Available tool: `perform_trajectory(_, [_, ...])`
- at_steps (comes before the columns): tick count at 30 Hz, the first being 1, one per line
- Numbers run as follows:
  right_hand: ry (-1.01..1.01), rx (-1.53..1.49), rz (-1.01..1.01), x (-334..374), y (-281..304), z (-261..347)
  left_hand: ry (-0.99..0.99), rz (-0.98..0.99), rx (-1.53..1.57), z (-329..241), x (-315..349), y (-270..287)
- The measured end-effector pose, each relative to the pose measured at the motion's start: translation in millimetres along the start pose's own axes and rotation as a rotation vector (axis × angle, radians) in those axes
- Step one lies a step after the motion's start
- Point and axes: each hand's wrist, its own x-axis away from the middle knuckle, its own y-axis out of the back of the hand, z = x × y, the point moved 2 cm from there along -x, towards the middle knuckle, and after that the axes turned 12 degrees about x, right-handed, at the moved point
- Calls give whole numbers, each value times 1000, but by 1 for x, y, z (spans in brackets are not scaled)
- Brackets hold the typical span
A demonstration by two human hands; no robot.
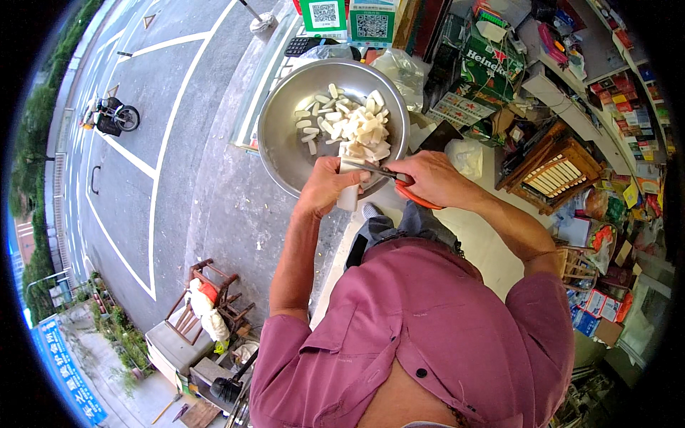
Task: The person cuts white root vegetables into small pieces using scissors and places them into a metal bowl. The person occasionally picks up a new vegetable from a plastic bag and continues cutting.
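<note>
dull brushed metal bowl; matt white pieces; glossy orange-handled scissors.

Left hand clenched, right hand gripping — fingers curled, forearms converging

Two green-white square code signs behind bowl, green cartons right

A loose pink-purple shirt is worn, buttoned down the front with dark buttons and left open at the lower hem. The sleeves are cut short, so both forearms are left bare. Grey trousers are seen beyond the shirt.
</note>
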Motion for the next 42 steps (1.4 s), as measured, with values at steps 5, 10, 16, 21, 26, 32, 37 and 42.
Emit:
perform_trajectory(5, [-121, -292, 115, 2, 5, -4, -19, 173, 250, 5, -2, 22])
perform_trajectory(10, [-237, -517, 87, 4, 5, -15, -34, 236, 796, -5, 12, 11])
perform_trajectory(16, [-171, -460, 122, 2, 6, -20, -54, 101, 359, -6, 22, -6])
perform_trajectory(21, [-128, -261, 178, -2, 20, -3, -7, 28, 190, 1, 17, -10])
perform_trajectory(26, [-27, -176, -1, -2, 7, -10, 41, 92, 120, -5, 22, -21])
perform_trajectory(32, [-138, -428, 190, -4, 8, -11, 56, 115, 193, -5, 24, -11])
perform_trajectory(37, [-127, -496, 245, -6, 18, -3, -11, 85, 178, -9, 26, -13])
perform_trajectory(42, [-2, -331, 53, -2, 8, 0, -20, 33, 38, -9, 22, -18])
